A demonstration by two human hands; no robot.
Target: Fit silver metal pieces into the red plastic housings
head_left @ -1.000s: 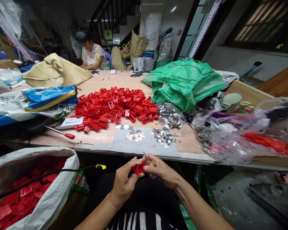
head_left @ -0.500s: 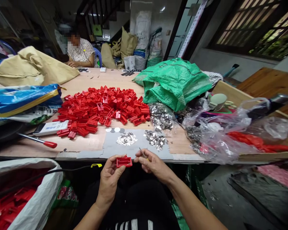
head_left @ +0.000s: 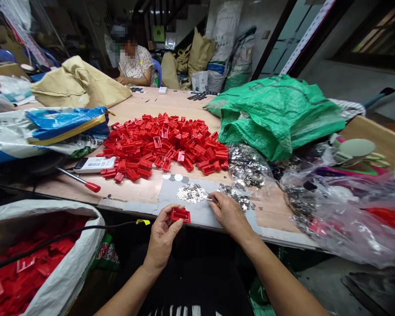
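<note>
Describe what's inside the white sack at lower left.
Jumbled red pieces fill the visible part of the white sack. Anything beneath their top layer is covered, so its contents deeper down cannot be seen.

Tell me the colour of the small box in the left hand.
The box in the left hand is red; it shows best in the head view.

Single head-worn view, looking forward and down from above and behind bare fingers [head_left: 174,229]; bare forearms [head_left: 134,281] near lens, pale wood-grained table [head_left: 176,103] beyond fingers, bulky tan sack [head_left: 200,52] well past.
</note>
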